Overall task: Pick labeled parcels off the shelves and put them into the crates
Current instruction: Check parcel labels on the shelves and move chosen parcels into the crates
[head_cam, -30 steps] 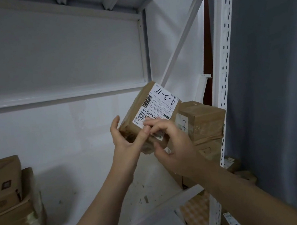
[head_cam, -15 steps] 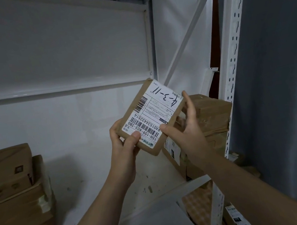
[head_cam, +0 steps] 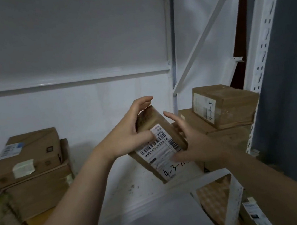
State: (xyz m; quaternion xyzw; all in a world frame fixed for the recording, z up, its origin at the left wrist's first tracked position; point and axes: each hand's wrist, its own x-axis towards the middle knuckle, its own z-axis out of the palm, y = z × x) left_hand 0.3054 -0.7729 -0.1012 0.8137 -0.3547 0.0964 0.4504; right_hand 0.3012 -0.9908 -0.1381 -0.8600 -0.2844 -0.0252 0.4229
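A small brown cardboard parcel (head_cam: 159, 144) is held in the air above the white shelf board (head_cam: 134, 191), tilted, its white barcode label facing me with "4-3-11" handwritten at its lower end. My left hand (head_cam: 128, 133) grips its upper left side, thumb on the label. My right hand (head_cam: 197, 143) holds its lower right edge, thumb across the label and fingers spread behind the parcel. No crate is in view.
Two stacked brown parcels (head_cam: 223, 107) stand at the shelf's right end by the perforated white upright (head_cam: 264, 62). A pile of cardboard boxes (head_cam: 29, 163) fills the left side. More labelled parcels (head_cam: 253, 213) lie on the lower level at bottom right.
The parcel has been turned over end for end and lowered: the handwritten "4-3-11" was at the top and is now at the bottom. Both hands have shifted their grip on it.
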